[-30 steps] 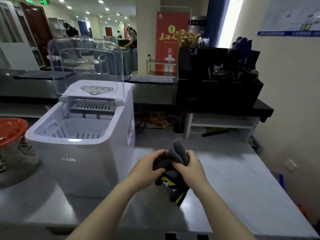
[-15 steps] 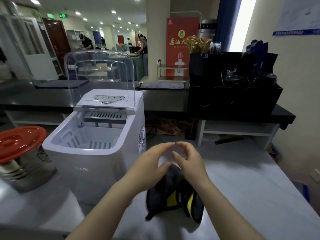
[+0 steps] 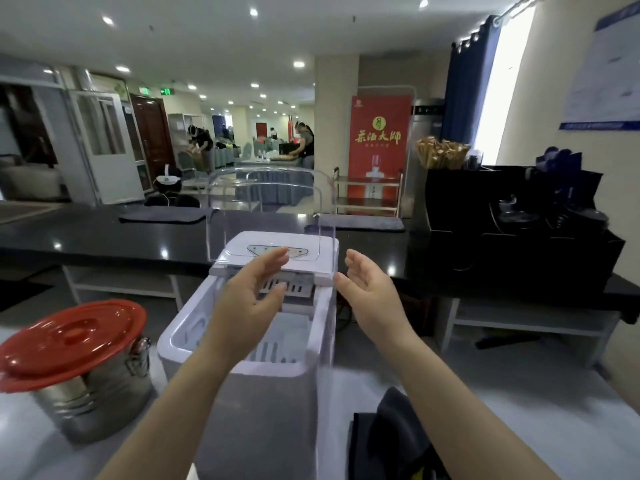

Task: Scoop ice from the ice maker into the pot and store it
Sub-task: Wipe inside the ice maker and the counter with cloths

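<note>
A white ice maker (image 3: 263, 403) stands on the pale counter with its clear lid (image 3: 270, 202) raised upright and its white basket (image 3: 277, 337) showing. My left hand (image 3: 249, 299) hovers over the open basket, fingers straight, holding nothing. My right hand (image 3: 367, 289) is raised just right of the machine's top edge, palm turned inward, also empty. A steel pot (image 3: 93, 403) with a red lid (image 3: 69, 341) sits to the left of the ice maker. No ice or scoop is visible.
A dark grey cloth with yellow trim (image 3: 388, 441) lies on the counter (image 3: 519, 410) right of the ice maker. Behind runs a black bar counter (image 3: 104, 233) with black organiser boxes (image 3: 519, 220) at the right. People work at tables far back.
Both hands let go of the grey cloth, which now lies on the counter, and rose to either side of the ice maker's top. The view lifted and shifted left.
</note>
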{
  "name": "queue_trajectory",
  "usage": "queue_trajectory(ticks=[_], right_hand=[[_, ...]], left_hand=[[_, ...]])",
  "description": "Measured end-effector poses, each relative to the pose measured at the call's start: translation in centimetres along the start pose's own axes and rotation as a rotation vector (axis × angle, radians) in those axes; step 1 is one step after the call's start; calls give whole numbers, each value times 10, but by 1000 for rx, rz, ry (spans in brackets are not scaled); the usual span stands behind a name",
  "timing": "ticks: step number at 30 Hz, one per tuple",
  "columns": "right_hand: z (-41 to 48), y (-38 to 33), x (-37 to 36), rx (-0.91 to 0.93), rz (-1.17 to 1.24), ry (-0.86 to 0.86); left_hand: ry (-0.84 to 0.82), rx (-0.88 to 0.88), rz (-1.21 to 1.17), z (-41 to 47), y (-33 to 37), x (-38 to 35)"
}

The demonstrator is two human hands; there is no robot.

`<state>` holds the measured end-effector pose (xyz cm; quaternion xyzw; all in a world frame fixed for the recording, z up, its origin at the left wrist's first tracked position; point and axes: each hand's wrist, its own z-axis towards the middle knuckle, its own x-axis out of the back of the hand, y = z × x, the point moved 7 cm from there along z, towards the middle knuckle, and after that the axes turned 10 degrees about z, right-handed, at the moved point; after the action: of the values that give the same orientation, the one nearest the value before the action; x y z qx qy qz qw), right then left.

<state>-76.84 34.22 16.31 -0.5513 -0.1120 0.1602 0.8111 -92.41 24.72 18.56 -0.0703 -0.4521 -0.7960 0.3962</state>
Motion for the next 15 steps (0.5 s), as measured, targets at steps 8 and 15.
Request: queue_trajectory(ticks=[8, 15], right_hand=[[26, 13, -43, -4, -31, 30], [26, 20, -50, 9, -58, 97]], left_hand=[[210, 209, -131, 20, -77, 61], [73, 402, -212, 32, -116, 48]])
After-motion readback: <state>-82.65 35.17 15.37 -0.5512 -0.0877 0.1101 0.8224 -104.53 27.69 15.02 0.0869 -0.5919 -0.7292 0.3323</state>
